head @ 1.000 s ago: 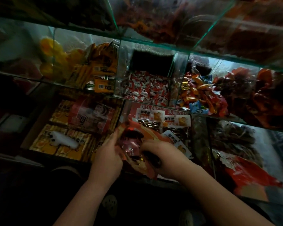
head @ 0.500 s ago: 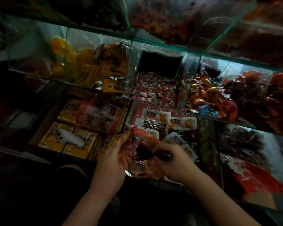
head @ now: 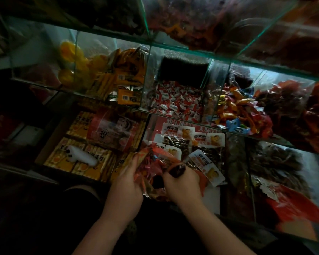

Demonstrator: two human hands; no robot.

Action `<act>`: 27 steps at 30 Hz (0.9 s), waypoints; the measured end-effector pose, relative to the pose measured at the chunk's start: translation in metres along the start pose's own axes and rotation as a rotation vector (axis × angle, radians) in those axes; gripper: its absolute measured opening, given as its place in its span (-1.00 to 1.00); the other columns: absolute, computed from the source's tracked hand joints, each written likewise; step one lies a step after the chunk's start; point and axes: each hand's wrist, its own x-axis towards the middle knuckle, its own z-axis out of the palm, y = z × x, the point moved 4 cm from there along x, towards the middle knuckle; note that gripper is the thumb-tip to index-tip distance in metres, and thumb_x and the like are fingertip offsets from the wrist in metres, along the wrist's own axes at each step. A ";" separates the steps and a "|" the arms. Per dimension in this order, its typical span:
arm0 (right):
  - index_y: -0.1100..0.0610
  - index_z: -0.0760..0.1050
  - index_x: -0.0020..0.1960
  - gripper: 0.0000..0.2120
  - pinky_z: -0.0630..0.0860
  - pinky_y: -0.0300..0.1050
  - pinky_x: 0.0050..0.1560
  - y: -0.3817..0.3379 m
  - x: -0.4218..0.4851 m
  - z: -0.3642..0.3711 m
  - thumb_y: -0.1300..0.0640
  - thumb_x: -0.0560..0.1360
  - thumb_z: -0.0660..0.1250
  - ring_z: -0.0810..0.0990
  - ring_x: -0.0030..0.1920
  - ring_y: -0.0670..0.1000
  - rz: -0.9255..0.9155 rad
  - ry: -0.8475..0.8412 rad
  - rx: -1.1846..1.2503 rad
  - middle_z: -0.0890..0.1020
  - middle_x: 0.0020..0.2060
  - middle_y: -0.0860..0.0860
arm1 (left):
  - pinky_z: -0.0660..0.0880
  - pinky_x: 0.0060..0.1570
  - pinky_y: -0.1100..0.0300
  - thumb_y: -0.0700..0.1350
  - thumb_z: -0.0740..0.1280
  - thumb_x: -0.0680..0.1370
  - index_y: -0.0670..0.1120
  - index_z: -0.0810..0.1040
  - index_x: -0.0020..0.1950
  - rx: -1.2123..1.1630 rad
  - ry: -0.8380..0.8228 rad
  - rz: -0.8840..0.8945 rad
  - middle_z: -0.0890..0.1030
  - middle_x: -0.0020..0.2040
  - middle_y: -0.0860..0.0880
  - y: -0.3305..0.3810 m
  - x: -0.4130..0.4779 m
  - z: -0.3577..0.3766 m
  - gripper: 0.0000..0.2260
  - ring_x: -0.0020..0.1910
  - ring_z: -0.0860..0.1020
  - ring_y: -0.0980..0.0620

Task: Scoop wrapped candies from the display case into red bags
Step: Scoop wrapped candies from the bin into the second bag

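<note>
Where left fingers point(head: 131, 161) pinch, red bag point(head: 151, 169) rim

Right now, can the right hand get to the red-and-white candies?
Probably yes. The right hand, gripping a dark scoop, is just in front of the red-and-white candies. Only the bin's glass front wall stands between, so it must reach over that.

Seen from a single wide-angle camera worn on the head, facing forward and down: the left hand point(head: 126, 190) and right hand point(head: 184, 184) sit close at lower centre, the glass case point(head: 191, 50) rising near behind and filling the frame edge to edge.
</note>
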 end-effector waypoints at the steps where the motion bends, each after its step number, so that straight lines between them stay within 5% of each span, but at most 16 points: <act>1: 0.08 0.47 -0.43 -0.71 0.35 -0.49 -0.44 0.002 -0.001 0.002 0.20 0.45 0.36 0.54 -0.41 -0.31 0.029 0.060 0.052 0.59 -0.46 -0.33 | 0.46 0.38 0.14 -0.21 0.22 0.66 0.21 0.22 0.62 -0.006 0.005 0.008 0.46 0.44 0.17 0.001 -0.001 -0.001 -0.42 0.40 0.43 0.20; 3: 0.13 0.51 -0.41 -0.75 0.36 -0.45 -0.45 0.008 -0.004 0.003 0.19 0.43 0.38 0.52 -0.47 -0.22 0.102 0.179 0.160 0.60 -0.50 -0.19 | 0.43 0.37 0.22 -0.17 0.21 0.67 0.23 0.23 0.61 -0.011 0.017 0.007 0.46 0.43 0.21 0.002 -0.001 -0.003 -0.45 0.38 0.42 0.25; 8: 0.08 0.63 -0.33 -0.75 0.47 -0.34 -0.28 0.015 -0.010 0.010 0.29 0.50 0.38 0.62 -0.35 -0.21 0.215 0.234 0.528 0.68 -0.40 -0.11 | 0.44 0.42 0.06 -0.21 0.20 0.66 0.17 0.20 0.64 -0.024 -0.001 -0.025 0.44 0.48 0.16 0.003 -0.001 -0.003 -0.42 0.43 0.42 0.17; 11: 0.10 0.71 -0.23 -0.84 0.45 -0.48 -0.34 0.012 -0.007 0.010 0.27 0.49 0.44 0.67 -0.29 -0.27 0.252 0.228 0.592 0.74 -0.31 -0.12 | 0.46 0.34 0.21 -0.19 0.21 0.66 0.17 0.21 0.63 -0.018 0.004 -0.027 0.47 0.45 0.17 0.007 0.001 -0.003 -0.44 0.37 0.46 0.20; 14: 0.01 0.74 -0.23 -0.82 0.53 -0.39 -0.33 0.016 -0.009 0.005 0.25 0.47 0.47 0.72 -0.24 -0.19 0.312 0.220 0.711 0.76 -0.28 -0.09 | 0.39 0.22 0.39 -0.20 0.21 0.67 0.16 0.21 0.63 -0.032 -0.007 -0.061 0.47 0.43 0.18 0.009 0.004 -0.002 -0.44 0.35 0.44 0.24; 19: -0.02 0.75 -0.25 -0.76 0.62 -0.26 -0.31 0.032 -0.020 -0.020 0.27 0.49 0.48 0.76 -0.23 -0.09 0.392 0.233 0.844 0.77 -0.27 -0.02 | 0.45 0.41 0.01 -0.24 0.20 0.63 0.17 0.22 0.62 -0.077 -0.058 -0.058 0.48 0.43 0.15 0.015 0.015 -0.003 -0.40 0.41 0.44 0.12; 24: 0.20 0.68 -0.30 -0.68 0.69 -0.06 -0.23 0.045 -0.034 -0.058 0.40 0.57 0.33 0.76 -0.09 0.29 0.395 0.213 1.123 0.74 -0.14 0.29 | 0.40 0.44 0.04 -0.24 0.22 0.61 0.18 0.28 0.58 -0.089 -0.044 -0.035 0.43 0.42 0.20 0.024 0.022 -0.004 -0.42 0.44 0.40 0.11; 27: 0.19 0.68 -0.31 -0.65 0.70 0.01 -0.19 0.050 -0.045 -0.078 0.40 0.58 0.30 0.75 -0.06 0.34 0.379 0.200 1.176 0.73 -0.11 0.31 | 0.38 0.46 -0.07 -0.19 0.27 0.61 0.15 0.27 0.58 -0.064 -0.021 -0.037 0.38 0.48 0.13 0.027 0.023 0.000 -0.43 0.47 0.36 0.05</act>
